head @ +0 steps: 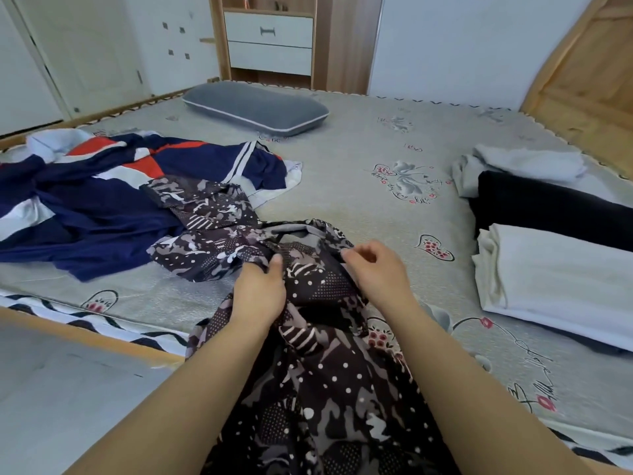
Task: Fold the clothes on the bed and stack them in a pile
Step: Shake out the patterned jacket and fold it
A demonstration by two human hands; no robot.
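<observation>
A dark patterned garment (318, 371) with dots and camouflage patches lies crumpled over the bed's near edge and trails toward me. My left hand (260, 293) grips a bunch of its fabric near the top. My right hand (373, 272) pinches the cloth just to the right, fingers curled. A navy, white and red jacket (102, 197) lies spread and unfolded at the left. At the right are folded clothes: a white one (555, 282) nearest, a black one (548, 207) behind it and a light grey one (520, 166) furthest.
The bed (359, 186) has a grey floral cover. A grey pillow (255, 108) lies at the far side. Beyond it stands a wooden cabinet with white drawers (269, 42). The floor (68, 389) shows at lower left, past the wooden bed frame.
</observation>
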